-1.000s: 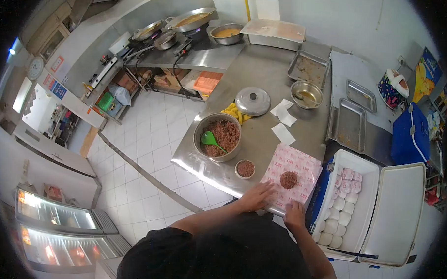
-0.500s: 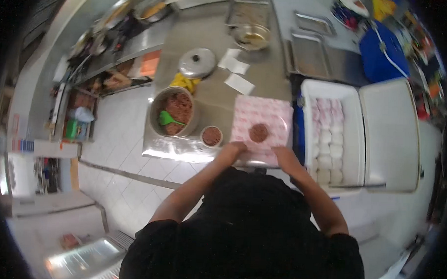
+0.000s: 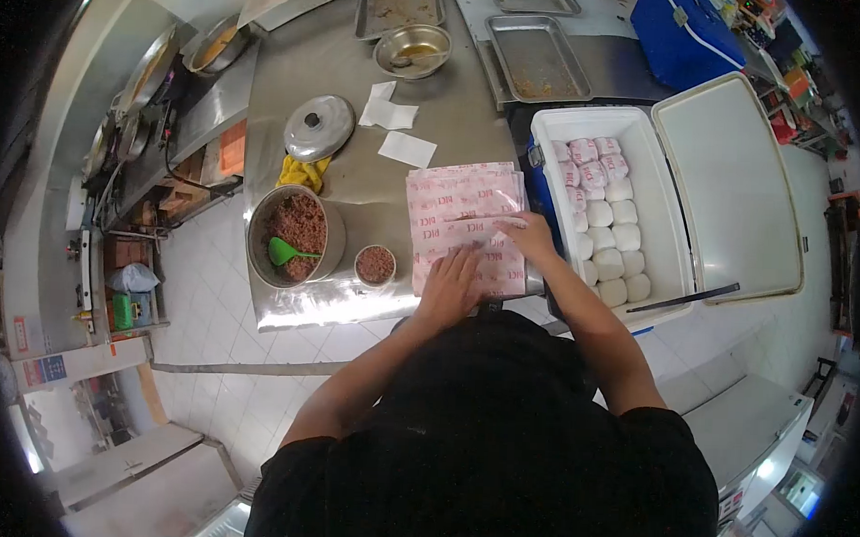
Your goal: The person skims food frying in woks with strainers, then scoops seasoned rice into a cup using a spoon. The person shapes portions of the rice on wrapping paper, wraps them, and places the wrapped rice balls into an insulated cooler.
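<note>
A stack of pink-and-white printed wrapping paper (image 3: 461, 184) lies at the table's front edge, its top sheet folded over from the near side. The mound of brown-red rice is now hidden under that fold. My left hand (image 3: 451, 283) rests on the folded paper with its fingers stretched forward. At the fold's right end, my right hand (image 3: 529, 237) has its fingers closed on the paper. Left of the stack stands a small cup (image 3: 375, 265) filled with the rice. Beside it, a large pot (image 3: 332, 241) holds more rice and a green spoon (image 3: 281, 252).
To the right, an open white cooler (image 3: 541, 130) holds rows of printed and plain white wrapped packs (image 3: 609, 239). A pot lid (image 3: 326, 128), yellow cloth (image 3: 304, 172), white paper pieces (image 3: 408, 149), a metal bowl (image 3: 414, 52) and trays (image 3: 537, 59) lie farther back.
The near edge of the top sheet has been folded away from me over the rice mound. Both hands have moved onto the paper, and the camera view has shifted.
</note>
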Demonstrator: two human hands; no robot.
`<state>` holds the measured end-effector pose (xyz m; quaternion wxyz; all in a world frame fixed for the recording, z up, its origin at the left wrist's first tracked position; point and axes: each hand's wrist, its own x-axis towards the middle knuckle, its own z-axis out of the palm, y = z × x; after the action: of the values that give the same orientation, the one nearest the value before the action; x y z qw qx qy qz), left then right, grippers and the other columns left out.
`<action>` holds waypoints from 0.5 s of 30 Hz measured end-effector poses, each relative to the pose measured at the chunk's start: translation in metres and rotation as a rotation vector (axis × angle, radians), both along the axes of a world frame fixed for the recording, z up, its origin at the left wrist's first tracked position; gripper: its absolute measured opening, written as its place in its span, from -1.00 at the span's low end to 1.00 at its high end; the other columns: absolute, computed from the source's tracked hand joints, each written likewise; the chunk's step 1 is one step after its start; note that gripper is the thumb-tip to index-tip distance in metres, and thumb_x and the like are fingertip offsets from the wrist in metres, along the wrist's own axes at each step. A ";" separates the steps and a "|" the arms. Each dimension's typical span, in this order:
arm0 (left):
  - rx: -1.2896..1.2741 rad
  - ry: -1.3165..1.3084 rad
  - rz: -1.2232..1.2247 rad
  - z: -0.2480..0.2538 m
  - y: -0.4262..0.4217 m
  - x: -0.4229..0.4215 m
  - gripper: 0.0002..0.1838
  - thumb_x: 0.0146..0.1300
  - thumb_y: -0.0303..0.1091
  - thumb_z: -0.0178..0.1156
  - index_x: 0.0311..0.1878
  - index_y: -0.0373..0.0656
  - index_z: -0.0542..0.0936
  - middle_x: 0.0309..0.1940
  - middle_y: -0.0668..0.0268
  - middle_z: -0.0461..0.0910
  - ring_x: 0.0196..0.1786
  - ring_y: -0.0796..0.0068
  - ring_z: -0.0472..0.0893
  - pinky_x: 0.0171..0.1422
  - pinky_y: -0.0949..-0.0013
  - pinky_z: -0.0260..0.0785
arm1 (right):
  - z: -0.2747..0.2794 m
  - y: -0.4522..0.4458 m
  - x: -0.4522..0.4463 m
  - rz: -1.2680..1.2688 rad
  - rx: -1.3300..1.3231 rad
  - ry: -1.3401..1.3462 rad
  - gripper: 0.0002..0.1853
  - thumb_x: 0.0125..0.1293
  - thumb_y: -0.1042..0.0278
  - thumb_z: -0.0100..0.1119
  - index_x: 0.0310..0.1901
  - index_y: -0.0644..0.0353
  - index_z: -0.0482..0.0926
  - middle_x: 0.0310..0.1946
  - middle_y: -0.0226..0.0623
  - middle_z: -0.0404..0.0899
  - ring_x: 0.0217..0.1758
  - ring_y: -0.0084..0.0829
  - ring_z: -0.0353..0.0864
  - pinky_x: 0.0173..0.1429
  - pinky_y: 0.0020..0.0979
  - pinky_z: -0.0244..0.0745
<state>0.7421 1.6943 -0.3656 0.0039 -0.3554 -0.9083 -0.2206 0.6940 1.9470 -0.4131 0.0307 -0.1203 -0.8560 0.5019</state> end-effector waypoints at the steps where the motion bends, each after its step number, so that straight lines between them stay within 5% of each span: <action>1: -0.080 -0.019 0.018 -0.001 0.008 0.001 -0.06 0.30 0.07 0.34 0.60 -0.20 0.18 0.57 -0.02 0.20 0.60 -0.13 0.19 0.58 -0.26 0.07 | 0.002 0.000 0.008 0.021 -0.058 -0.082 -0.53 0.26 -0.05 0.50 -0.17 0.31 0.78 -0.36 -0.14 0.78 -0.35 -0.32 0.72 -0.17 -0.26 0.58; 6: -0.112 -0.071 0.112 -0.005 0.024 -0.012 -0.01 0.26 0.16 0.31 0.58 -0.28 0.22 0.63 -0.07 0.08 0.68 -0.13 0.04 0.66 -0.26 -0.04 | 0.019 0.009 0.054 0.039 -0.248 -0.445 -0.46 0.26 -0.15 0.48 -0.22 0.34 0.77 -0.37 -0.24 0.77 -0.41 -0.37 0.69 -0.24 -0.28 0.58; 9: -0.121 -0.110 0.127 -0.006 0.028 -0.016 -0.02 0.29 0.19 0.27 0.59 -0.27 0.21 0.64 -0.12 0.04 0.68 -0.18 0.01 0.69 -0.25 -0.10 | 0.030 0.018 -0.006 -0.087 -0.281 -0.604 -0.41 0.22 -0.19 0.49 -0.31 0.36 0.73 -0.44 -0.19 0.74 -0.40 -0.31 0.70 -0.24 -0.27 0.57; 11: -0.106 -0.046 0.116 -0.007 0.032 -0.019 -0.03 0.29 0.16 0.28 0.59 -0.25 0.22 0.64 -0.14 0.01 0.68 -0.21 -0.01 0.70 -0.24 -0.14 | 0.031 0.016 -0.063 0.051 0.225 -0.344 -0.44 0.06 -0.10 0.59 -0.52 0.36 0.67 -0.36 0.09 0.75 -0.16 0.00 0.79 -0.03 -0.12 0.64; 13: -0.143 -0.066 0.134 0.000 0.037 -0.020 -0.04 0.29 0.14 0.29 0.60 -0.23 0.22 0.65 -0.13 -0.01 0.69 -0.19 -0.03 0.69 -0.27 -0.16 | 0.020 0.011 -0.100 -0.036 0.295 -0.019 -0.49 -0.07 0.04 0.66 -0.40 0.41 0.70 -0.25 0.15 0.74 -0.08 0.06 0.77 -0.01 -0.09 0.66; 15: -0.170 -0.080 0.145 0.002 0.040 -0.023 -0.04 0.28 0.13 0.31 0.61 -0.19 0.22 0.66 -0.15 -0.04 0.69 -0.21 -0.05 0.69 -0.30 -0.18 | 0.030 0.018 -0.145 0.531 0.546 -0.236 -0.52 -0.13 0.16 0.65 -0.29 0.39 0.71 -0.14 0.14 0.73 -0.02 0.04 0.76 0.04 -0.09 0.67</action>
<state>0.7192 1.7338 -0.3640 -0.0464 -0.2788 -0.9465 -0.1560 0.5492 1.9652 -0.3836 -0.1680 0.0610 -0.9569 0.2289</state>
